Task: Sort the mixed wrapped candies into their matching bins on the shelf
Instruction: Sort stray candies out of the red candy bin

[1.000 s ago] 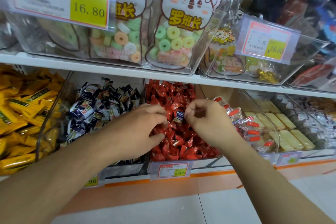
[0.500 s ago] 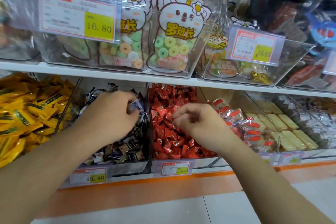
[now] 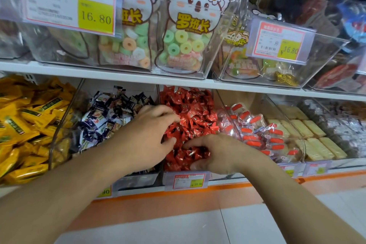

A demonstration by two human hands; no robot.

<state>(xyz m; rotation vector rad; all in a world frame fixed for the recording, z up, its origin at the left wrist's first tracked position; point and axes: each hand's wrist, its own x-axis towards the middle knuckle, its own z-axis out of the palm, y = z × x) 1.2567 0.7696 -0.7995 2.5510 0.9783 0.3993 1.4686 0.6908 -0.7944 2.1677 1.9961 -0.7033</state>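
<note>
On the lower shelf a clear bin [image 3: 218, 101] holds a heap of red wrapped candies [image 3: 195, 109]. To its left lies a bin of dark blue and white wrapped candies [image 3: 105, 119]. My left hand [image 3: 148, 136] rests at the divider between these two bins, fingers spread over the red heap, nothing visibly held. My right hand [image 3: 217, 154] is low in the front of the red bin, fingers curled down among the red candies; whether it grips one is hidden.
Yellow packets [image 3: 25, 125] fill the far left bin. Clear packs with orange-red labels [image 3: 257, 132] and pale yellow bars [image 3: 309, 134] sit to the right. Bags of ring candy [image 3: 184, 45] stand on the upper shelf [image 3: 118, 75]. Price tags [image 3: 187, 181] hang along the front.
My left hand has moved right from the dark blue candy bin back to the red bin, and the candy it carried is gone. My right hand has dropped lower into the red candies.
</note>
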